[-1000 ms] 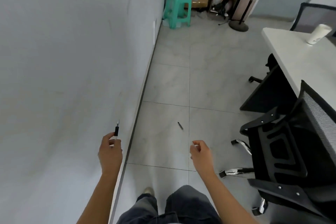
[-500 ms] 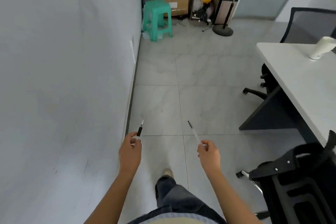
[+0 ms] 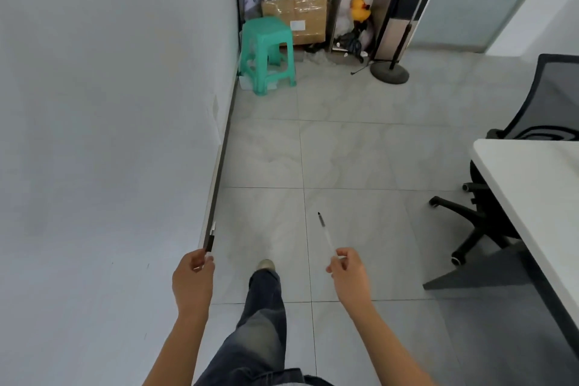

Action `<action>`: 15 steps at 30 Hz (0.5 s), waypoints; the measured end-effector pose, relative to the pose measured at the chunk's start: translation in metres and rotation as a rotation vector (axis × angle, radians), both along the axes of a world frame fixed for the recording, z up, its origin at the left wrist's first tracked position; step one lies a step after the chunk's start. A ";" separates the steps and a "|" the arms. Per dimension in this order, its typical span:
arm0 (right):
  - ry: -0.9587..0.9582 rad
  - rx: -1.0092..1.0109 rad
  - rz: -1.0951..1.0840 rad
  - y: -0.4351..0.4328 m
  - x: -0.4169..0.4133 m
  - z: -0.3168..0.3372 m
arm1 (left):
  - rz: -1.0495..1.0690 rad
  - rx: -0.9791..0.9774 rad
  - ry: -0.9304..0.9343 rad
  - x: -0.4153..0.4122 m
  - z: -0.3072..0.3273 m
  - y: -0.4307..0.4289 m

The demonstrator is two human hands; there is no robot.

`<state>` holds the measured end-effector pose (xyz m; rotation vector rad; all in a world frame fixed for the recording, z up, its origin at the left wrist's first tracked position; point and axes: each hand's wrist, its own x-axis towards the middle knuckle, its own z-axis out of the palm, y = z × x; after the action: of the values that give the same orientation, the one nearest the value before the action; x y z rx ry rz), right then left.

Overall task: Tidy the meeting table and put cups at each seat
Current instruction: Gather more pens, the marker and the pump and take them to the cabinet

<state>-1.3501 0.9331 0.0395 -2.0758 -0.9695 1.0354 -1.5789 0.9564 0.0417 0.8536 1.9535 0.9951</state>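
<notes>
My left hand [image 3: 192, 282] pinches a short black-and-white pen [image 3: 210, 240] that points up beside the wall's skirting. A thin clear pen with a black tip [image 3: 326, 236] is pinched in my right hand [image 3: 347, 273], its tip aimed forward over the floor tiles. The white meeting table [image 3: 532, 197] shows only its near corner at the right edge. No cup is in view.
A white wall fills the left. Ahead stand a green plastic stool [image 3: 266, 53], a cardboard box [image 3: 297, 14], a yellow toy duck [image 3: 360, 8] and a pole on a round base [image 3: 390, 72]. A black mesh chair [image 3: 551, 97] and a chair's wheeled base [image 3: 470, 222] sit by the table.
I have walked forward along the wall; the stool and box are nearer. The near chair and the cup on the table have left the view. Both hands still hold their pens.
</notes>
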 end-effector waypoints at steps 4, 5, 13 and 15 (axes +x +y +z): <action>-0.029 0.031 -0.003 0.096 0.016 0.009 | -0.005 0.022 -0.060 0.012 0.004 0.106; -0.035 0.028 -0.004 0.122 0.020 0.012 | -0.011 0.039 -0.074 0.015 0.008 0.135; -0.005 -0.031 -0.076 0.261 0.038 0.027 | -0.152 0.072 -0.150 0.064 0.020 0.300; 0.013 -0.045 -0.110 0.283 0.044 0.019 | -0.212 0.033 -0.155 0.080 0.013 0.323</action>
<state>-1.3062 1.2160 0.0588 -2.1305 -0.8233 1.0210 -1.4988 1.2797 0.0548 0.9511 1.6823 0.9408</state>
